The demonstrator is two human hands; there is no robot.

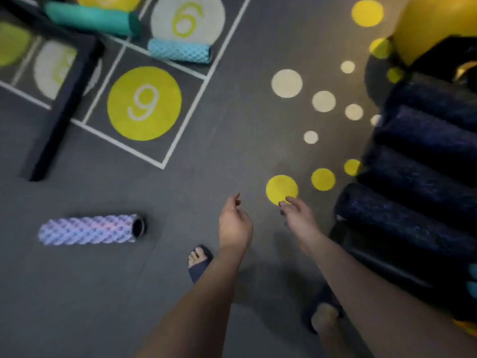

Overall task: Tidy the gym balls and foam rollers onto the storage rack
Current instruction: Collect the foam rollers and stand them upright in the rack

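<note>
A lilac textured foam roller [89, 229] lies on the grey floor at the lower left. Farther off lie a light-blue textured roller [180, 51] and a teal roller [93, 19]. Several dark blue rollers [423, 177] are stacked on the storage rack [374, 257] at the right, with a yellow gym ball [433, 24] above them. My left hand [235, 223] and my right hand [299, 214] hang over the floor, fingers relaxed, holding nothing. The right hand is just left of the rack's lowest roller.
A black bench or frame [64, 104] crosses the upper left over numbered floor circles. Yellow and white dots mark the floor. My feet in dark slippers [200, 262] stand below my hands. Part of another yellow ball [108, 1] shows at the top left.
</note>
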